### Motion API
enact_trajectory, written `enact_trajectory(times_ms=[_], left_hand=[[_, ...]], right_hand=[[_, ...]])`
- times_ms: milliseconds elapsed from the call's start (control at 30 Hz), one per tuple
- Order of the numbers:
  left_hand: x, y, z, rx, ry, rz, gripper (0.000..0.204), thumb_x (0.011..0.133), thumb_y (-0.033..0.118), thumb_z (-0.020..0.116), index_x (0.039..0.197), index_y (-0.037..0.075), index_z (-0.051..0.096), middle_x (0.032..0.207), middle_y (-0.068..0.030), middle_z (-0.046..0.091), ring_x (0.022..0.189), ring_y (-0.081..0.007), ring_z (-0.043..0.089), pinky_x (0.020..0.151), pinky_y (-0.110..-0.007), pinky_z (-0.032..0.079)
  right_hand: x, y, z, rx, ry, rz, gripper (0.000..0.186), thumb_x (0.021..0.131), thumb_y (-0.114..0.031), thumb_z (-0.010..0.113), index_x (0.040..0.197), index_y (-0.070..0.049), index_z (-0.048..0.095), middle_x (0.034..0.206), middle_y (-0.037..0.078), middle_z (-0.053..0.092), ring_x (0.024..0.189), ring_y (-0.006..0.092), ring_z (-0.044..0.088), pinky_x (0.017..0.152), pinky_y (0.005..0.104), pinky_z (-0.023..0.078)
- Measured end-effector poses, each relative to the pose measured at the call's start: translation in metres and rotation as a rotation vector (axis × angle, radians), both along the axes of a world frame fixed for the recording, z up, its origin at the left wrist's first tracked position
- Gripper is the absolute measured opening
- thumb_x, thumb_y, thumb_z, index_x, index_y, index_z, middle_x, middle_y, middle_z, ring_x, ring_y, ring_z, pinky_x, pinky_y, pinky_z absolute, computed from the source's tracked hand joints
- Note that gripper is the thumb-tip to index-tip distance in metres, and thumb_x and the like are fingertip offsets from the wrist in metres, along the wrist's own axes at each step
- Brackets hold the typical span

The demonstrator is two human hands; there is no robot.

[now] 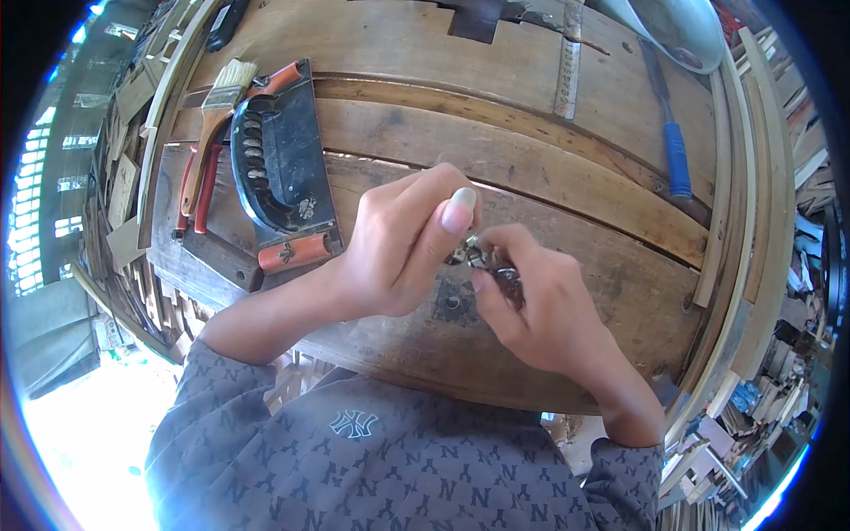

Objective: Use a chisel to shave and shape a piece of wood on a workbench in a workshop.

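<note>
Over the near middle of the wooden bench, my two hands meet around a small shiny metal part (pixel 476 254) whose exact kind I cannot make out. My left hand (pixel 398 234) is closed, thumb on top, its curled fingers against the part's left side. With thumb and forefinger, my right hand (pixel 549 305) pinches the same part from the right. A darker metal piece (pixel 509 281) shows inside the right hand's curl, partly hidden by the fingers. Under the hands, a dark metal plate with a hole (pixel 454 303) lies in the bench top.
To the left lie a black hand sander (pixel 305 150) with orange ends, a paintbrush (pixel 217 115) and red-handled pliers (pixel 205 190). A blue-handled tool (pixel 676 159), a metal ruler (pixel 568 75) and a translucent container (pixel 686 35) are at far right. The bench (pixel 398 341) has gaps between planks.
</note>
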State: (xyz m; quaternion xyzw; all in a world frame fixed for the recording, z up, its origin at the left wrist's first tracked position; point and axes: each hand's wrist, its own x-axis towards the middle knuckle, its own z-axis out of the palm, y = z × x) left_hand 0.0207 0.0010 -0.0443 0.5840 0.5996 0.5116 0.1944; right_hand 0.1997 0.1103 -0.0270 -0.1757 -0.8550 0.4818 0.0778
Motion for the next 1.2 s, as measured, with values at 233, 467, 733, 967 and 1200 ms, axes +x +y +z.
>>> enact_trajectory(times_ms=[233, 467, 733, 967, 1200], left_hand=[[0.006, 0.004, 0.006, -0.093, -0.164, 0.001, 0.08, 0.106, 0.066, 0.027, 0.097, -0.006, 0.062, 0.082, -0.0108, 0.063, 0.068, -0.0161, 0.059, 0.064, -0.029, 0.048], [-0.001, -0.001, 0.002, -0.156, -0.21, -0.077, 0.103, 0.099, 0.082, 0.014, 0.091, -0.007, 0.065, 0.083, -0.0138, 0.067, 0.072, -0.0205, 0.063, 0.066, -0.031, 0.051], [-0.003, 0.006, 0.0, -0.164, -0.185, -0.169, 0.108, 0.102, 0.076, 0.007, 0.1, -0.01, 0.071, 0.092, -0.0201, 0.074, 0.08, -0.0272, 0.071, 0.075, -0.035, 0.056], [-0.002, 0.006, 0.005, -0.274, -0.354, -0.313, 0.103, 0.106, 0.068, 0.008, 0.102, -0.012, 0.074, 0.096, -0.0251, 0.076, 0.094, -0.0349, 0.077, 0.09, -0.04, 0.061], [-0.017, 0.005, 0.003, -0.295, -0.281, -0.359, 0.098, 0.109, 0.064, 0.012, 0.096, -0.011, 0.073, 0.092, -0.0252, 0.076, 0.091, -0.0347, 0.077, 0.087, -0.039, 0.061]], right_hand=[[-0.002, -0.003, -0.017, 0.439, 0.258, 0.014, 0.022, 0.091, -0.022, 0.077, 0.094, -0.006, 0.061, 0.068, 0.005, 0.064, 0.056, 0.0229, 0.067, 0.049, 0.0358, 0.05], [-0.006, -0.01, -0.019, 0.483, 0.278, 0.08, 0.024, 0.088, -0.02, 0.079, 0.085, -0.004, 0.06, 0.064, 0.005, 0.059, 0.055, 0.0212, 0.065, 0.05, 0.0349, 0.05], [-0.002, -0.01, -0.033, 0.377, 0.3, 0.078, 0.026, 0.084, -0.017, 0.084, 0.095, -0.003, 0.065, 0.071, 0.007, 0.064, 0.057, 0.026, 0.065, 0.054, 0.0378, 0.051], [0.002, -0.007, -0.04, 0.317, 0.314, 0.117, 0.027, 0.089, -0.021, 0.08, 0.087, -0.003, 0.059, 0.067, 0.008, 0.063, 0.06, 0.0281, 0.068, 0.054, 0.0392, 0.054], [-0.003, -0.012, -0.036, 0.269, 0.367, 0.168, 0.026, 0.089, -0.02, 0.08, 0.091, -0.001, 0.062, 0.072, 0.01, 0.065, 0.061, 0.029, 0.068, 0.054, 0.0395, 0.055]])
